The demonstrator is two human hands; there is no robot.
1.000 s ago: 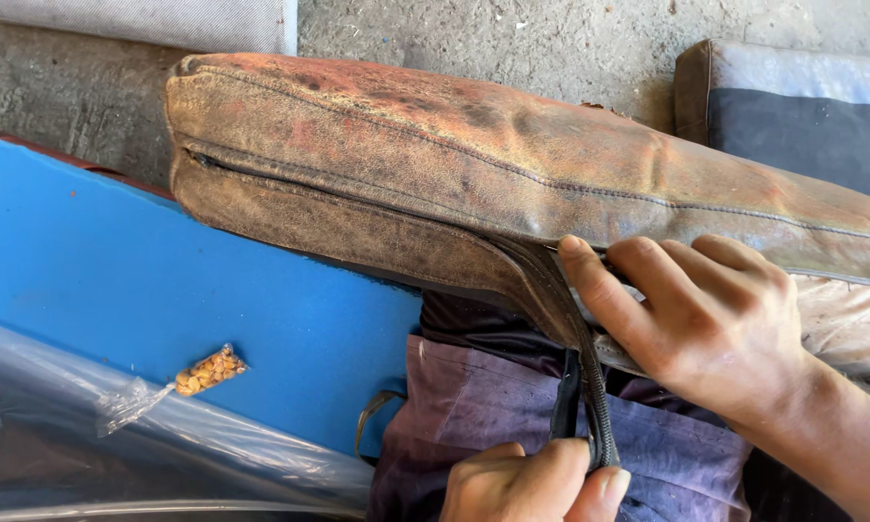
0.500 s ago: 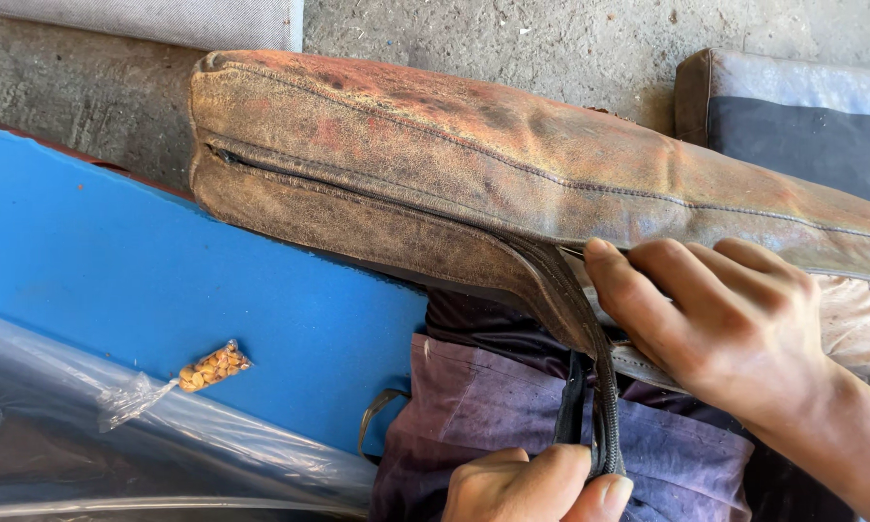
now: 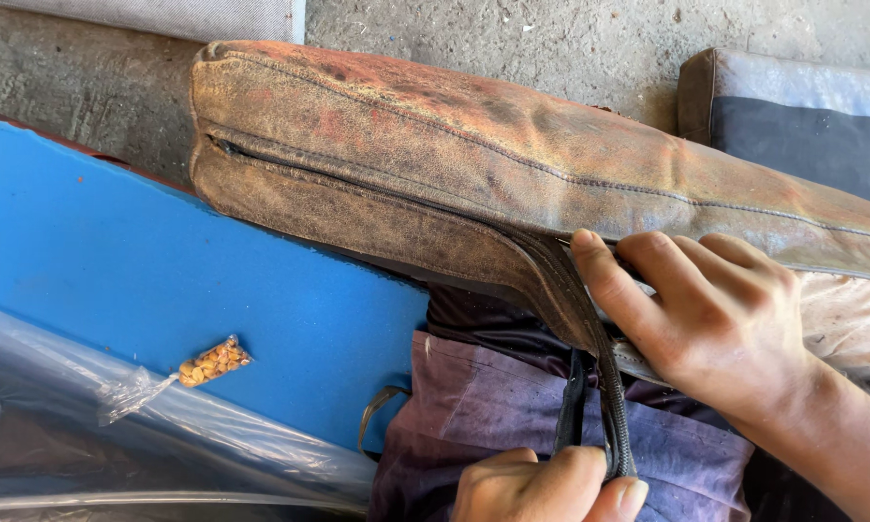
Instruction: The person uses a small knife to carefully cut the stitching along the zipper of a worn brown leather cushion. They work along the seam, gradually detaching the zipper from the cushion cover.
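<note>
A worn brown leather cushion lies across the view, with a zip seam along its lower side. A dark zip strip hangs off its lower edge, pulled down from the seam. My left hand, at the bottom edge, is closed around the strip's lower end. My right hand comes in from the right, with its fingers pressed on the cushion's edge where the strip parts from it. Its thumb is hidden under the cover.
A blue board lies to the left under the cushion, with a small clear packet of orange bits on it. Clear plastic sheeting covers the lower left. Purple cloth is below the cushion. A grey cushion sits on the concrete floor.
The cushion's left end and my right hand have shifted slightly to the right in view. My left hand keeps its grip on the zip strip.
</note>
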